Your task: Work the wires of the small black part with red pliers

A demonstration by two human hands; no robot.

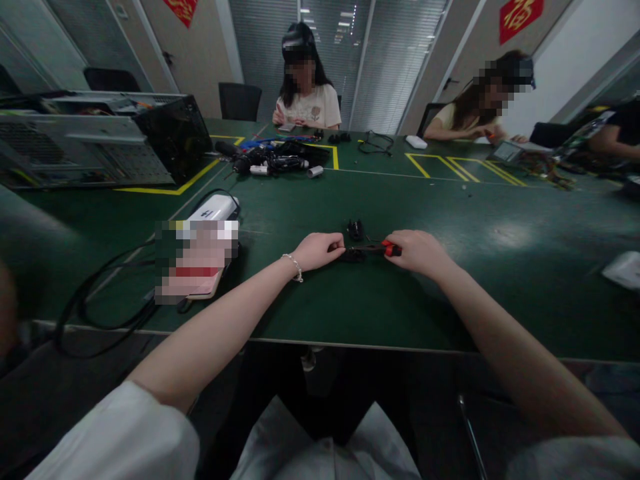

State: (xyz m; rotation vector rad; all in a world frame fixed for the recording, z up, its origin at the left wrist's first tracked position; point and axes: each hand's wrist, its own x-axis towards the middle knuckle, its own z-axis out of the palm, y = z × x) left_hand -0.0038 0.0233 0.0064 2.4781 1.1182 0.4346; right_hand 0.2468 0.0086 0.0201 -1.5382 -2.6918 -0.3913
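Observation:
My right hand [417, 252] is closed around the red handles of a pair of pliers [373, 249], whose dark jaws point left. My left hand [320, 251] pinches a dark piece, which looks like part of a black cable [354, 255], at the tips of the jaws. Whether the jaws touch the cable is too small to tell. Just beyond the hands lies a small black coiled bundle [355, 230]. Both hands are low over the green tabletop [320, 307], near its front edge.
Left of my forearm lie a phone [203, 283] and a white device [215, 208] with looping black cables [107, 327]. An open computer case [100, 143] stands far left. A pile of black cables [275, 159] sits farther back. Two people sit opposite; another is partly visible far right.

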